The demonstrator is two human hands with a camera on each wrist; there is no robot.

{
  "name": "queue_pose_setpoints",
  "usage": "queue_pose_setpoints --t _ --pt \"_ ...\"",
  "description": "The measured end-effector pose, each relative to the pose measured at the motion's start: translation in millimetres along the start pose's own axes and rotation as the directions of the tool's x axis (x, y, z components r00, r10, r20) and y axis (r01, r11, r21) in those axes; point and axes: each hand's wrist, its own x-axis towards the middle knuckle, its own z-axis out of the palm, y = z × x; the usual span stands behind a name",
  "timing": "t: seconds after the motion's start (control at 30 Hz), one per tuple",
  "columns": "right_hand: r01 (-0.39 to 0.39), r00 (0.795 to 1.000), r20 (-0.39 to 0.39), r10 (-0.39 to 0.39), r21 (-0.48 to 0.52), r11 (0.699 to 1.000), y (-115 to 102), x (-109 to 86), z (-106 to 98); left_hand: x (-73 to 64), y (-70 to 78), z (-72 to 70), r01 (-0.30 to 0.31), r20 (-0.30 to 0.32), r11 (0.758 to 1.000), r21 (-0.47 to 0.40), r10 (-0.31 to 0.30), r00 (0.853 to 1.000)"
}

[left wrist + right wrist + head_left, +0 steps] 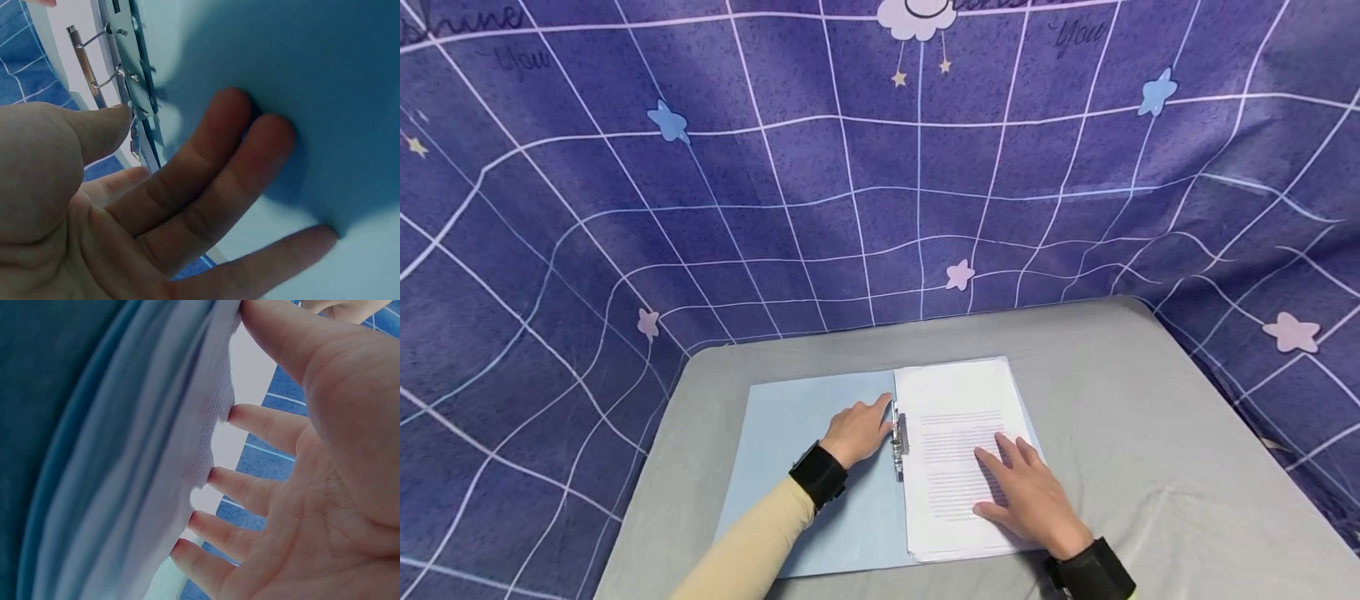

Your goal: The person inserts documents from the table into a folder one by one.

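Observation:
A light-blue folder lies spread open on the grey surface, with a stack of printed sheets on its right side. Along the spine runs a metal binder clip, whose bar and wire loops show in the left wrist view. My left hand is over the blue cover at the clip; its thumb touches the clip's end, and its other fingers are loosely extended. My right hand rests on the top sheet with spread fingers. In the right wrist view the fingertips press on the paper.
A grey cloth-covered table surrounds the folder. Behind it and at both sides hangs a purple-blue curtain with white grid lines and stars. A black band is on the left wrist, another band on the right.

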Motion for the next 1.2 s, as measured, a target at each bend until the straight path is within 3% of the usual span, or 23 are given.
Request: queue_pose_setpoints --t 0.23,0.43,0.57,0.67,0.8,0.87,1.07,1.2 --pt "0.015 0.999 -0.031 -0.016 -0.017 1.000 0.1 1.5 1.5 5.7 3.4 2.9 0.024 -0.014 1.000 0.014 -0.024 1.000" --pt "0.008 1.000 -0.013 -0.009 -0.012 1.000 -2.3 1.6 0.8 3.1 4.1 5.4 0.052 -0.020 0.998 0.030 -0.052 0.998" --pt "0.005 1.000 -0.004 -0.005 -0.009 1.000 -3.5 0.3 1.4 -1.7 4.9 8.9 0.037 -0.093 0.998 0.051 -0.032 0.995" --pt "0.007 1.000 -0.004 -0.007 -0.009 1.000 -3.6 -0.4 2.6 -5.4 5.1 13.1 -0.007 -0.230 0.996 0.089 0.027 0.973" --pt "0.004 1.000 -0.007 -0.004 -0.007 1.000 -4.0 -0.9 3.9 -8.8 5.3 15.5 -0.044 -0.385 0.993 0.111 0.084 0.919" --pt "0.000 1.000 -0.009 0.000 -0.002 1.000 -4.1 -1.1 4.5 -11.2 6.2 14.8 -0.053 -0.413 0.994 0.098 0.089 0.906" --pt "-0.014 1.000 0.000 0.014 -0.002 1.000 -2.2 -0.8 6.0 -26.5 13.7 10.5 -0.086 -0.446 0.996 0.038 0.094 0.890" --pt "-0.018 1.000 -0.003 0.018 0.002 1.000 -0.6 -0.1 5.4 -37.0 21.0 10.3 -0.118 -0.498 0.993 0.002 0.103 0.861"
